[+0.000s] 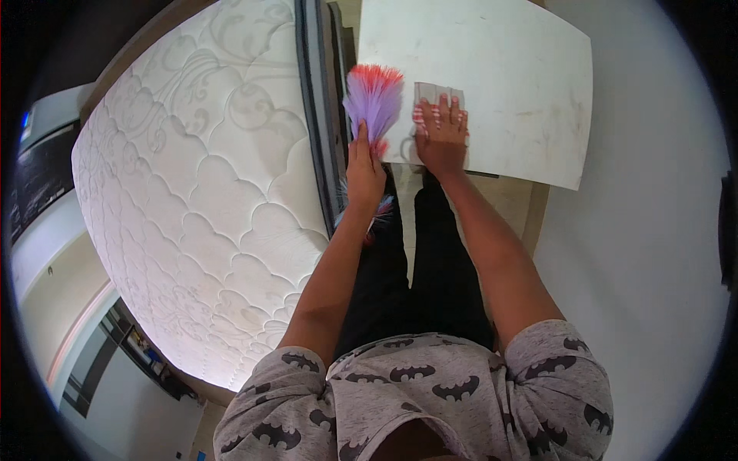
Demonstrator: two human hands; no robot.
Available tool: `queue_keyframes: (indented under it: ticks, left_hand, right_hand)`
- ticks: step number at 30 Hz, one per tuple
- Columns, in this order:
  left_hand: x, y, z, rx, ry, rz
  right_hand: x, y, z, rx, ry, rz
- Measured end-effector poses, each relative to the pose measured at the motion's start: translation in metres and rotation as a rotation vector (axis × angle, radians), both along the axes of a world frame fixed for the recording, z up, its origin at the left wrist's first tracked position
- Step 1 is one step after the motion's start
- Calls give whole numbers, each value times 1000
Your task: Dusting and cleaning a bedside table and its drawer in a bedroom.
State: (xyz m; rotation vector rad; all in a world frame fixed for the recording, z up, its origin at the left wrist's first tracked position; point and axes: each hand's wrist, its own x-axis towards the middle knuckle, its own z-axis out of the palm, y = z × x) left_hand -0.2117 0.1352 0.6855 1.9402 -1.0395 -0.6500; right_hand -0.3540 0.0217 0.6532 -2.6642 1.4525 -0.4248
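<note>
My left hand (365, 173) is closed around a duster (375, 104) with soft lilac and coral-red bristles. Its bristle head rises past my fingers beside the left edge of a white tabletop (519, 86). Blue and pink bristles also show behind my left forearm; whether they belong to the same duster is hard to tell. My right hand (441, 135) lies flat over a folded cloth (438, 90), greyish with a red-and-white patterned part, pressing it onto the tabletop near the front edge. Most of the cloth is hidden under the palm and fingers.
On the left stands a bare quilted white mattress (219, 173) with a dark grey side band (320, 115), close to the tabletop. A pale wall (628, 259) runs along the right. Shelves with small items (141, 346) are at lower left.
</note>
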Motion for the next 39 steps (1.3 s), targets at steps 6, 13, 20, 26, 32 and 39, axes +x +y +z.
queue_keyframes:
  ticks: [6,13,20,26,32,39]
  left_hand:
    - [-21,-33,-3,31,31,-178]
    - [-25,-34,-39,32,-116,-271]
    - [-32,-34,-48,-28,-123,-105]
    - [-35,-36,-44,-87,-134,-111]
    - [-34,-35,-44,-1,-83,-115]
    - [-26,-34,-30,-51,-81,-127]
  right_hand:
    - [-26,26,-4,52,32,120]
    - [-53,-5,-6,-77,42,-203]
    - [-64,21,-1,-5,32,16]
    - [-73,-22,-9,-96,52,-222]
    - [-22,-29,-4,-104,60,-110]
    - [-79,-46,-5,13,95,-48]
